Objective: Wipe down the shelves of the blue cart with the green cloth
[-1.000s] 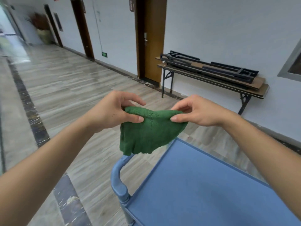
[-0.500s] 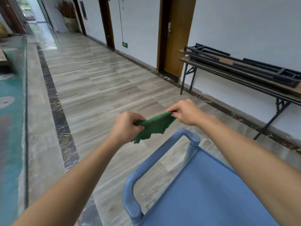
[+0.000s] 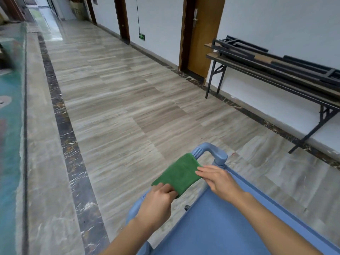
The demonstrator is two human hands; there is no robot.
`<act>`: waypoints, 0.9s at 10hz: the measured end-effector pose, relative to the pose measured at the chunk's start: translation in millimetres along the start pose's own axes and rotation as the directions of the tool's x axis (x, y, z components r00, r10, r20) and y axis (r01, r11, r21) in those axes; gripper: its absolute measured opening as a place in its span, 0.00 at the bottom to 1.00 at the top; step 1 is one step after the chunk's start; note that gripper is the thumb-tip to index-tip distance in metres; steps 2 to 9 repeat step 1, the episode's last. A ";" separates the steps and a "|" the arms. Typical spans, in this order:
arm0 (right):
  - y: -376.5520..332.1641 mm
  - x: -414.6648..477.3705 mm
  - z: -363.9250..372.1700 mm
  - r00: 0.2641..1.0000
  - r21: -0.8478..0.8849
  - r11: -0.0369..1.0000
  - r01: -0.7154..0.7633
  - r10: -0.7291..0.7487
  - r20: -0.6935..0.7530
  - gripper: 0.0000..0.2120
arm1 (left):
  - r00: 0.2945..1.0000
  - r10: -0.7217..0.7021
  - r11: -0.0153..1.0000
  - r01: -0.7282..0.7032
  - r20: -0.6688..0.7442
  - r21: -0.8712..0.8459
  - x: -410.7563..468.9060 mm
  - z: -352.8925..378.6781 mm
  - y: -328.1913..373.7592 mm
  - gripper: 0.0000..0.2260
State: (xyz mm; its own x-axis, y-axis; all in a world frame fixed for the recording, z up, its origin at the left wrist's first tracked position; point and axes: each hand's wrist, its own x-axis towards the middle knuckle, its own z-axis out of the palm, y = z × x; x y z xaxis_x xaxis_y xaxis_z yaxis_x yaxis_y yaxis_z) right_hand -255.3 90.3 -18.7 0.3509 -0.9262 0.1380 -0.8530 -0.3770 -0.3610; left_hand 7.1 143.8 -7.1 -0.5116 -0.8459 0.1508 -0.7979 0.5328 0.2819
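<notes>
The green cloth (image 3: 179, 173) lies draped flat over the push handle (image 3: 207, 150) of the blue cart. My left hand (image 3: 159, 201) pinches the cloth's near left corner. My right hand (image 3: 217, 179) rests with flat fingers on the cloth's right edge, above the cart's corner post. The cart's blue top shelf (image 3: 217, 225) fills the lower right of the view, and both my forearms reach over it. Lower shelves are hidden under the top one.
A long corridor with a striped grey floor (image 3: 117, 107) stretches ahead. A folding table (image 3: 276, 76) stacked with black frames stands against the right wall, beside a wooden door (image 3: 200, 34). A dark marble floor strip (image 3: 68, 137) runs along the left.
The cloth went from hanging in the air between both hands to lying spread over the cart handle. Both hands moved down and closer to me; the view tilted left and down.
</notes>
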 end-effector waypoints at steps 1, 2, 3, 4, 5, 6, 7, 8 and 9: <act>-2.6 -2.8 18.3 0.993 -0.005 0.998 -0.062 0.062 0.100 0.23 | 1.000 0.016 0.995 -0.019 0.026 0.098 -4.9 10.7 3.1 0.12; -2.6 -2.8 18.3 0.993 -0.005 0.998 -0.062 0.062 0.100 0.23 | 1.000 0.016 0.995 -0.019 0.026 0.098 -4.9 10.7 3.1 0.12; -2.6 -2.8 18.3 0.993 -0.005 0.998 -0.062 0.062 0.100 0.23 | 1.000 0.016 0.995 -0.019 0.026 0.098 -4.9 10.7 3.1 0.12; -2.6 -2.8 18.3 0.993 -0.005 0.998 -0.062 0.062 0.100 0.23 | 1.000 0.016 0.995 -0.019 0.026 0.098 -4.9 10.7 3.1 0.12; -2.6 -2.8 18.3 0.993 -0.005 0.998 -0.062 0.062 0.100 0.23 | 1.000 0.016 0.995 -0.019 0.026 0.098 -4.9 10.7 3.1 0.12; -2.6 -2.8 18.3 0.993 -0.005 0.998 -0.062 0.062 0.100 0.23 | 1.000 0.016 0.995 -0.019 0.026 0.098 -4.9 10.7 3.1 0.12; -2.6 -2.8 18.3 0.993 -0.005 0.998 -0.062 0.062 0.100 0.23 | 1.000 0.016 0.995 -0.019 0.026 0.098 -4.9 10.7 3.1 0.12; -2.6 -2.8 18.3 0.993 -0.005 0.998 -0.062 0.062 0.100 0.23 | 1.000 0.016 0.995 -0.019 0.026 0.098 -4.9 10.7 3.1 0.12; -2.6 -2.8 18.3 0.993 -0.005 0.998 -0.062 0.062 0.100 0.23 | 1.000 0.016 0.995 -0.019 0.026 0.098 -4.9 10.7 3.1 0.12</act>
